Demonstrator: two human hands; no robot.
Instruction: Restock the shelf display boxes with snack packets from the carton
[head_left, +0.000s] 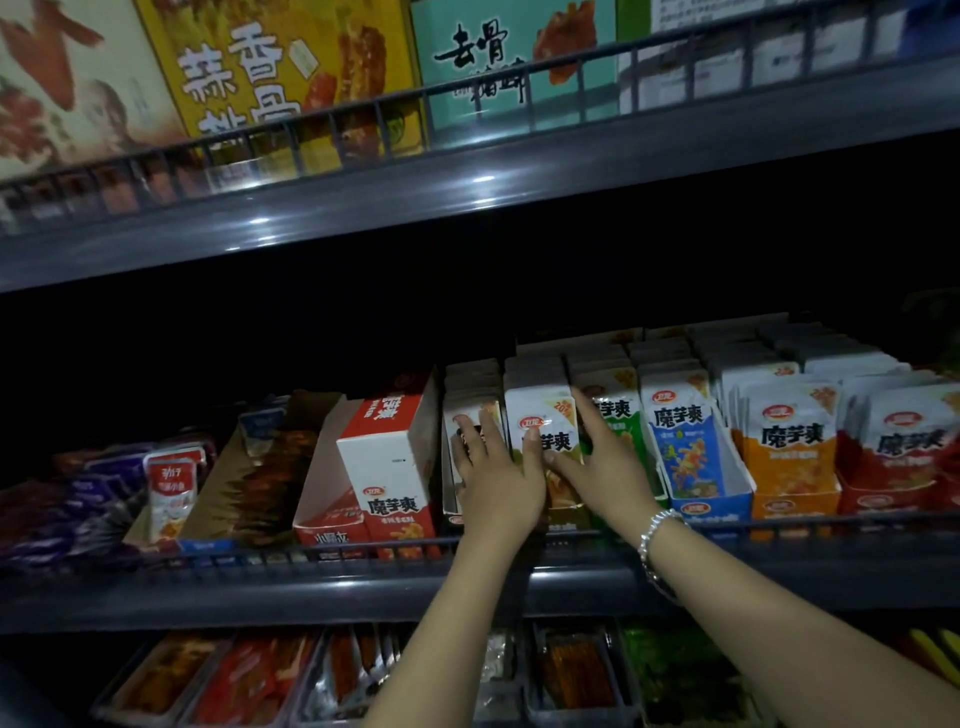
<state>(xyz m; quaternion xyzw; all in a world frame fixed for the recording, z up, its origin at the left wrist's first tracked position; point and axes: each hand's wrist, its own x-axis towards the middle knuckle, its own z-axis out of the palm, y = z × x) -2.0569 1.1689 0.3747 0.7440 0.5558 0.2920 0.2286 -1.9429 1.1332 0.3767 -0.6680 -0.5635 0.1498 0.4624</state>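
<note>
display boxes (691, 499) side by side on middle shelf (363, 587); carton (395, 457) left; trays (571, 691) below.

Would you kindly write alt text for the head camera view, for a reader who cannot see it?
Two hands, left and right, press flat against the front packet of a row in a display box on a dim shop shelf. Similar packets fill the boxes to the right, and a red and white box stands tilted to the left.

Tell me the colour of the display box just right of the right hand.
Blue: the display box beside the right hand has a blue front, seen in the head view.
</note>
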